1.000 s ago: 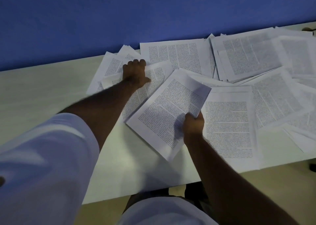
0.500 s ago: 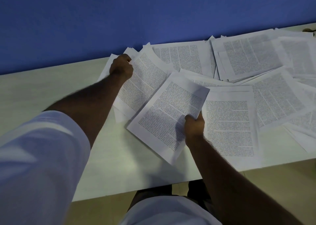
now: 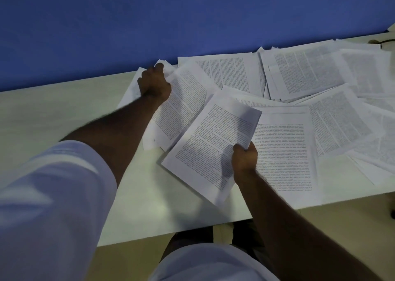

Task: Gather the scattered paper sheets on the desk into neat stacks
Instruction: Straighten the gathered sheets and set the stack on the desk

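Observation:
Printed white sheets lie scattered across the right half of the pale desk [image 3: 64,118]. My right hand [image 3: 244,160] grips a small bundle of sheets [image 3: 210,146] by its right edge, tilted and lifted slightly above the desk. My left hand [image 3: 154,84] reaches far to the back left of the spread and grips the upper corner of a printed sheet [image 3: 183,105], which is raised at that end. Several more loose sheets [image 3: 299,71] overlap one another towards the back right.
A blue wall [image 3: 171,20] runs directly behind the desk. The desk's front edge [image 3: 171,232] is close to my body. A dark cable or small object [image 3: 376,42] sits at the far right corner. The left part of the desk holds no paper.
My left hand moved from lying on the sheets to the back left corner and took hold of a sheet, lifting its end. My right hand kept its bundle almost still.

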